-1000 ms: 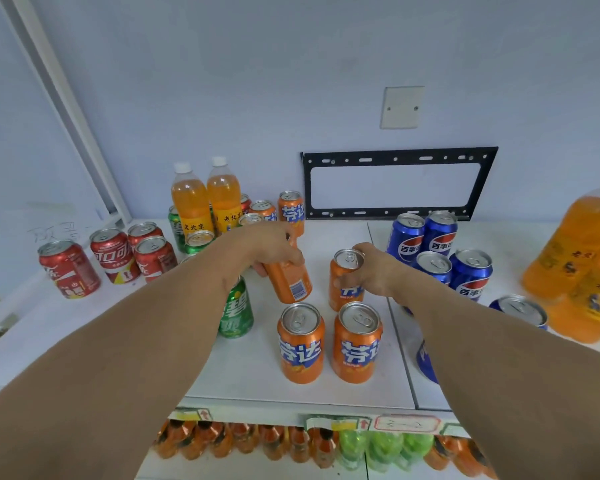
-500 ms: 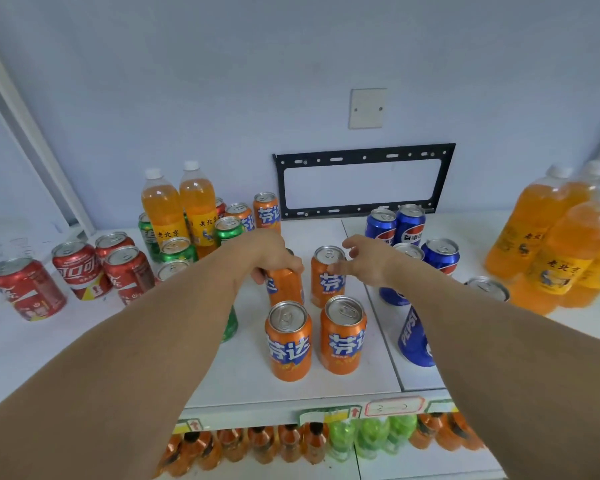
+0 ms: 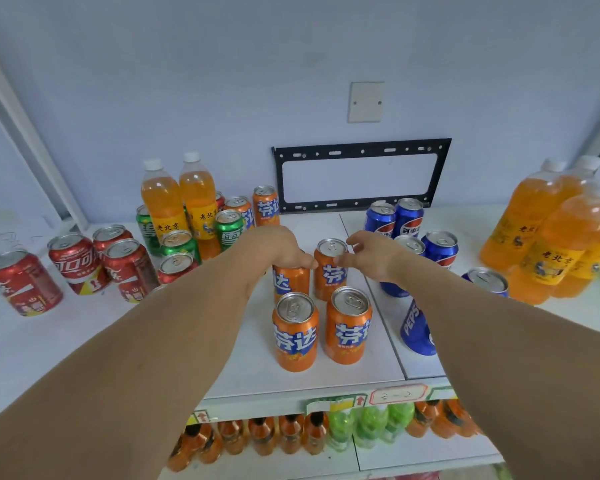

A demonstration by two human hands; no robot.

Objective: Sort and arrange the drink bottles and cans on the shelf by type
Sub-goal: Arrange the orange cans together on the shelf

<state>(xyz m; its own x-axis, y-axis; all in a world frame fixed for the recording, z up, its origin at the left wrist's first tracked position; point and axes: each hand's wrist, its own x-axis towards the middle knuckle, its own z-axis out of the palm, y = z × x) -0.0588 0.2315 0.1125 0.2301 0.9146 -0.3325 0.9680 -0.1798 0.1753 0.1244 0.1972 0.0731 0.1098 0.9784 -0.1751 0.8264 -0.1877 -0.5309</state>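
Fingers of the left hand are curling over an orange Fanta can, seating it beside its row-mate mid-shelf to square the Fanta block, while the right hand is hovering loosely spread, holding nothing.

Drinks grouped on a white shelf.
Four upright orange Fanta cans are centred; red Coca-Cola cans left, blue Pepsi cans right.

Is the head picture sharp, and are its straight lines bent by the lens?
Head view: centre sharp, the labels on the four upright orange soda cans are readable; the white shelf front edge and the black metal wall bracket curve from wide-angle distortion; lighting soft and even, no hard shadows.
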